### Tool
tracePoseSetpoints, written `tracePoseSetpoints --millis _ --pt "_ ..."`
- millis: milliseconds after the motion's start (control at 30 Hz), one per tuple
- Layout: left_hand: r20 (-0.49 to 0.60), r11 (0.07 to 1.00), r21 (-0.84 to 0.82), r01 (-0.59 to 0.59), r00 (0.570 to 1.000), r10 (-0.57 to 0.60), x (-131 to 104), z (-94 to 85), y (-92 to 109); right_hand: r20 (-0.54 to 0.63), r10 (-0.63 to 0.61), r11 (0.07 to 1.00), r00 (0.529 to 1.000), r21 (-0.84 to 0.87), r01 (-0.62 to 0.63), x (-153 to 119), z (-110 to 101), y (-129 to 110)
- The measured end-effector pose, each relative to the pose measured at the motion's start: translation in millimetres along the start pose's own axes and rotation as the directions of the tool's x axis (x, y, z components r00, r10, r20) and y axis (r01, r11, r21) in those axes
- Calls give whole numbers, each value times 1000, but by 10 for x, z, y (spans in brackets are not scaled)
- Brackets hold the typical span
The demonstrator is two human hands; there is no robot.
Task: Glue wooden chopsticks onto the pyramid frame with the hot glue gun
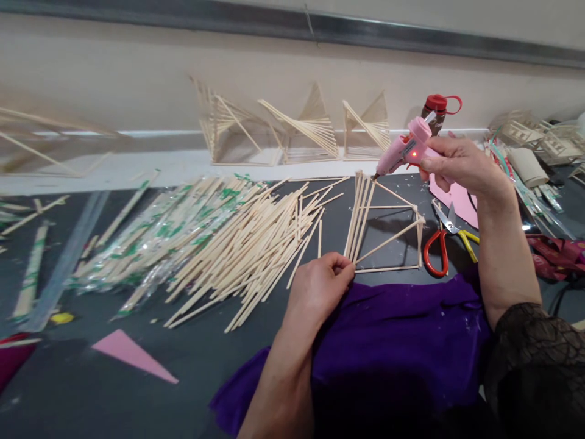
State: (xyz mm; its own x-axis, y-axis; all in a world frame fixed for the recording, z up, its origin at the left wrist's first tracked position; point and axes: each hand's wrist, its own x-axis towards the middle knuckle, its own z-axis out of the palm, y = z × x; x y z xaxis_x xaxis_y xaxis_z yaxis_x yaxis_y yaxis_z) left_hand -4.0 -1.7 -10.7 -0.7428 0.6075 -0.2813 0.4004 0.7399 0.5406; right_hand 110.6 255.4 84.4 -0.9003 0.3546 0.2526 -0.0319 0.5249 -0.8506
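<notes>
Above stick frame [386, 222], glue gun [404, 149] nozzle down-left

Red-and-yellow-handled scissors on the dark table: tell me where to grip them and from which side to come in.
Probably grip the red-and-yellow-handled scissors by the red loop, which lies flat nearest the table's front edge. Come from above at the near side: the blades point away toward the pink paper sheet, and the right hand holding the pink glue gun hovers beyond them.
</notes>
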Motion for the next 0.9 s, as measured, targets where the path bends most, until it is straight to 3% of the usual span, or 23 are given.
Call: tracePoseSetpoints --millis 900 --pt "17 998 -56 -25 1000 26 0 9 -37 -8 21 1000 1000 -22 -21 -69 -80 -28"
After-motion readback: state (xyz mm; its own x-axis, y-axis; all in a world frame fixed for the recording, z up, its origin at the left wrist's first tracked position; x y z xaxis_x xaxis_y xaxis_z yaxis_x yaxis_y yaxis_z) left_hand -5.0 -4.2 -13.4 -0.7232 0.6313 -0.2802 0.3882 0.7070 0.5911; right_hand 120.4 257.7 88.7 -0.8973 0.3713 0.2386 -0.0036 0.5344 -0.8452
